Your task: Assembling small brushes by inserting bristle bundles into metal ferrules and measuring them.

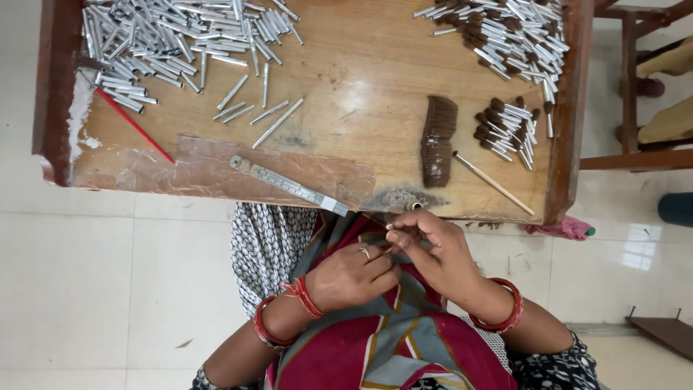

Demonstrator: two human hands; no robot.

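My left hand [354, 273] and my right hand [432, 244] meet over my lap, just below the table's near edge. Their fingertips pinch a small thin piece [390, 248] between them; it is too small to tell what it is. A short metal tube end [415, 206] shows at the table edge right above my right hand. A stack of brown tufts [437, 141] lies on the wooden table [361, 94], with a thin wooden stick [494, 183] beside it.
A heap of bare silver tubes [173, 40] fills the table's far left. Tubes with brown tips [509, 32] pile at the far right, a smaller bunch [505, 130] nearer. A metal ruler [287, 185] and a red stick [133, 124] lie on the table. Wooden furniture [632, 87] stands right.
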